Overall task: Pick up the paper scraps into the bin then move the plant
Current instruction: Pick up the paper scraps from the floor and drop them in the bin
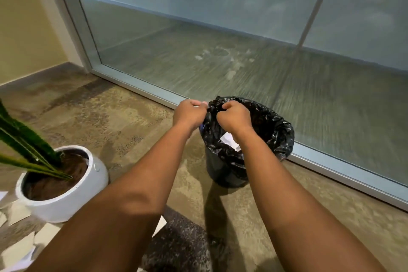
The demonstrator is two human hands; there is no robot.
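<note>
Under both hands: a small round dark bin point(223, 170) lined with a crinkled black plastic bag point(271, 126) is seen from the head view.
Left hand point(189, 113): curled, the bag's rim pinched.
Right hand point(234, 118): curled, the same rim pinched just beside it.
Handling: white paper scraps point(19, 247), left of and behind the left arm, are judged light and limp, best pinched by an edge; some lie in the bin.
Count: one green spiky plant in a white round pot point(72, 196), likely heavy; several scraps.
</note>
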